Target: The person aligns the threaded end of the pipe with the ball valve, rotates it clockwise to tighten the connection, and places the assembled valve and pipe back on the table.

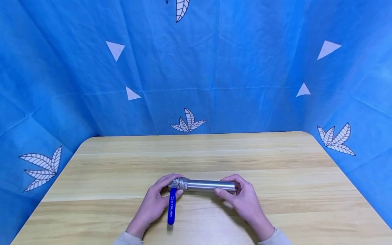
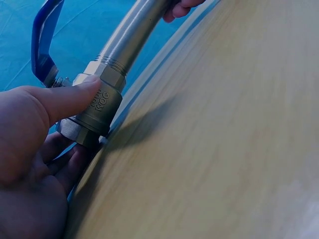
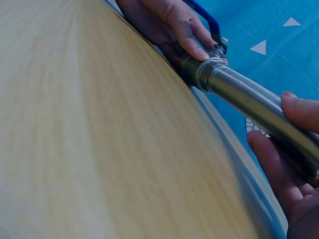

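Note:
A metal ball valve (image 2: 102, 107) with a blue lever handle (image 1: 172, 207) is joined to a smooth steel pipe (image 1: 203, 185). My left hand (image 1: 156, 200) grips the valve body, its thumb on the near side and the other fingers behind and beneath. At the pipe's far right end, my right hand (image 1: 242, 197) holds the tube between thumb and fingers. The handle points toward me in the head view. In the left wrist view, raised lettering shows on the valve beside the left thumb. The pipe's threaded end meets the valve's hex collar (image 2: 110, 74).
Beneath the hands spreads a light wooden table (image 1: 122, 166) with rounded far corners. A blue cloth (image 1: 245, 68) printed with white leaves and triangles surrounds it at the back and sides.

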Motion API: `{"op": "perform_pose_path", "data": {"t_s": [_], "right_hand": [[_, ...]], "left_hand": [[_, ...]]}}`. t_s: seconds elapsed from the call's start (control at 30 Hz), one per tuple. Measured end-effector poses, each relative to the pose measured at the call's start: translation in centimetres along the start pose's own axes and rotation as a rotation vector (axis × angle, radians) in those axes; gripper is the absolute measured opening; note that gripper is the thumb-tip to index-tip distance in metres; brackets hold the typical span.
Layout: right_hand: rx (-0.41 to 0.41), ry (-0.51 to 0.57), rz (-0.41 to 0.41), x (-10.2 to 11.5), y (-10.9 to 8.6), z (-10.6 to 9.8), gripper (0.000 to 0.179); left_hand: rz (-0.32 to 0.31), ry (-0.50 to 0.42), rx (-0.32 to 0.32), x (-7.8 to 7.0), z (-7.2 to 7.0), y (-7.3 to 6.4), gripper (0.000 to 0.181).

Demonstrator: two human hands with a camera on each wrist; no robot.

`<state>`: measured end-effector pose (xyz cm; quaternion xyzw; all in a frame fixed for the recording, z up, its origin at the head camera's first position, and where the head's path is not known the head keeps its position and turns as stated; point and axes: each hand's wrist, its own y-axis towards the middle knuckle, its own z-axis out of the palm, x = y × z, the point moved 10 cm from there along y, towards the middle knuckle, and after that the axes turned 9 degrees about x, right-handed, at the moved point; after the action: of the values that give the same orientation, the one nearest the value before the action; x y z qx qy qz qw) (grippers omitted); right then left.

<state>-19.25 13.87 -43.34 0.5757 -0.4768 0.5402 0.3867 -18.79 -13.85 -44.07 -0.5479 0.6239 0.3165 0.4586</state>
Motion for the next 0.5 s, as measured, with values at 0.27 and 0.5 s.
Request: {"op": "perform_pose_path", "data": {"t_s": [0.27,0.5], "right_hand": [[0.037,0.046,0.014,-0.23,0.11,0.41,0.039],[0.051,0.074,0.036,-0.46,0.2,0.58,0.039]], "left_hand": [[-0.004,-0.001,0.0,-0.01,-0.07,-0.04,0.049],[-0.028,-0.014,-0.002,0.41,-0.07,0.02,0.051]]}}
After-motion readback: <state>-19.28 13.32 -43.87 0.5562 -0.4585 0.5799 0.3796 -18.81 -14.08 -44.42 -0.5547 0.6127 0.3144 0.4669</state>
